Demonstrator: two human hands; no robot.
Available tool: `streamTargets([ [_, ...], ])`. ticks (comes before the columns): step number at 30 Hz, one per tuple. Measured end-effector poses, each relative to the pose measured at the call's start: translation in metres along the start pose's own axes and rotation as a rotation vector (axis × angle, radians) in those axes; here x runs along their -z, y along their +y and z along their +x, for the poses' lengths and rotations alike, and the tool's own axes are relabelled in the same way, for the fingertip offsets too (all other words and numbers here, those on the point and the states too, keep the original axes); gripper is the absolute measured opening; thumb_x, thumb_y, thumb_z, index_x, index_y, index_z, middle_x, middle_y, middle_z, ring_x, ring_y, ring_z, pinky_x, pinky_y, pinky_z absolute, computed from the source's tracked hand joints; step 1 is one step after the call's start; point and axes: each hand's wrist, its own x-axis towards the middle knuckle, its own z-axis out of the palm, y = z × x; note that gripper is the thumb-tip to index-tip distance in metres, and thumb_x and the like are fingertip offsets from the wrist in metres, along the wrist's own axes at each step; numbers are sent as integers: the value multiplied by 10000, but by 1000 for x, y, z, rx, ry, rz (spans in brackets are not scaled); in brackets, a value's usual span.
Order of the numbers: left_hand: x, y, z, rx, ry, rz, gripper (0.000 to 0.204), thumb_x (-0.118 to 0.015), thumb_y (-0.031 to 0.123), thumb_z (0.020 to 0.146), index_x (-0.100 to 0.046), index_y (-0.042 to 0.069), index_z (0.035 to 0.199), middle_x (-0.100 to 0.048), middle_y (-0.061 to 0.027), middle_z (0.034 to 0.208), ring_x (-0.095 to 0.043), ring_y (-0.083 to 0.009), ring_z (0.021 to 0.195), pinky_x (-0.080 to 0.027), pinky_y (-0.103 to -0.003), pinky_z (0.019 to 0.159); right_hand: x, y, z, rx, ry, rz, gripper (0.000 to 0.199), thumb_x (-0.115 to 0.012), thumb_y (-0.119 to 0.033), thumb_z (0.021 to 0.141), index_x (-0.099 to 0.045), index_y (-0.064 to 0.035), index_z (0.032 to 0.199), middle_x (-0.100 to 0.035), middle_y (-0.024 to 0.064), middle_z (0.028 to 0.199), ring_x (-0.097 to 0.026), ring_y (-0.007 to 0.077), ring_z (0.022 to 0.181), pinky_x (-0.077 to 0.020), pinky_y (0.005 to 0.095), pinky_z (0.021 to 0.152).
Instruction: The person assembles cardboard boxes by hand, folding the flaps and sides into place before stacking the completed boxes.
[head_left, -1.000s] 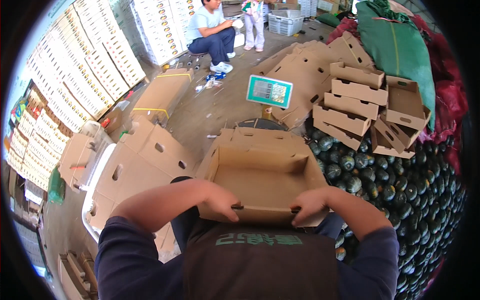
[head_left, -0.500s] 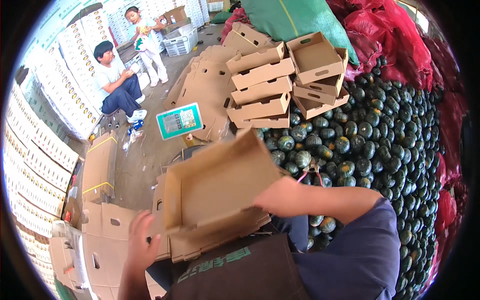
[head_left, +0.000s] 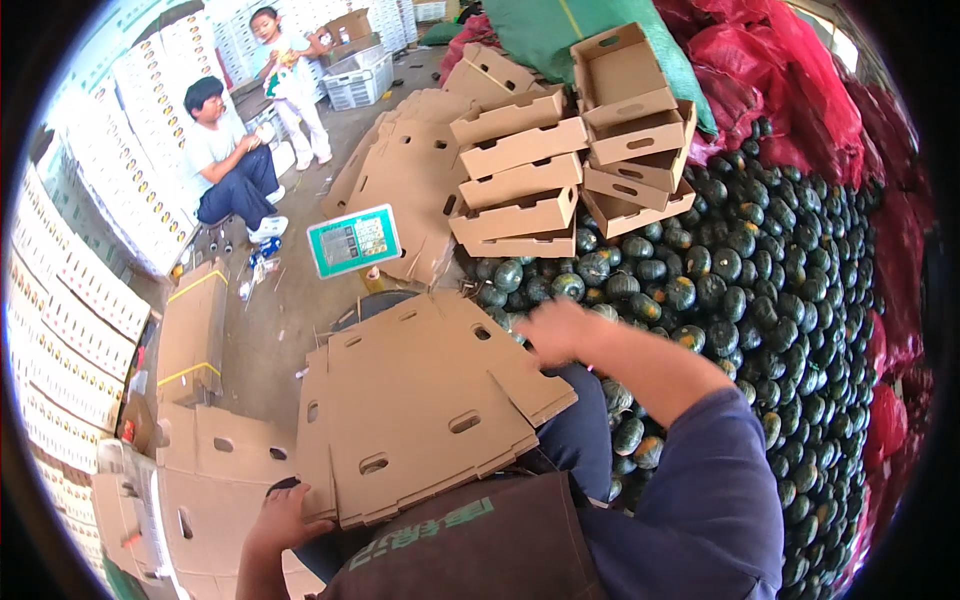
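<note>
A flat, die-cut cardboard blank (head_left: 415, 400) with oval hand holes lies across my lap, on top of other cardboard. My left hand (head_left: 285, 520) is at its near left corner, with thumb and fingers apart and touching the cardboard edge. My right hand (head_left: 560, 330) is over the blank's far right edge, holding nothing; its fingers are slightly bent and apart. Beyond it, a folded cardboard tray (head_left: 622, 75) sits tilted on top of a pile of other folded trays (head_left: 525, 140).
Dark green squashes (head_left: 740, 290) are heaped on my right, below red mesh sacks (head_left: 770, 60) and a green sack (head_left: 540, 40). Flat cardboard (head_left: 225, 460) lies at my left. A green-rimmed panel (head_left: 355, 240) stands ahead. Two people (head_left: 230, 150) are near stacked white boxes (head_left: 60, 330).
The folded tray has left my right hand and now rests on the pile. My right hand is empty, the blank is uncovered, and my left hand has lowered to its corner.
</note>
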Motion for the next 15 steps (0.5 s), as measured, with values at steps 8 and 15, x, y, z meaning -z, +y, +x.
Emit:
streamTargets([
  [8, 3, -11, 4, 73, 23, -151, 653, -798, 315, 573, -479, 1, 1050, -521, -185, 1059, -449, -352, 1056, -385, -405, 891, -52, -16, -53, 92, -77, 424, 666, -664, -440, 679, -467, -78, 1202, -555, 174, 1079, -497, 351, 1003, -419, 413, 838],
  [15, 21, -17, -10, 25, 266, -346, 385, -702, 90, 659, -529, 39, 1000, -542, -142, 968, -535, -284, 922, -438, -346, 801, -22, -2, -58, 106, 85, 638, 502, -695, -277, 652, -558, -69, 1088, -575, 104, 993, -511, 277, 957, -415, 358, 832],
])
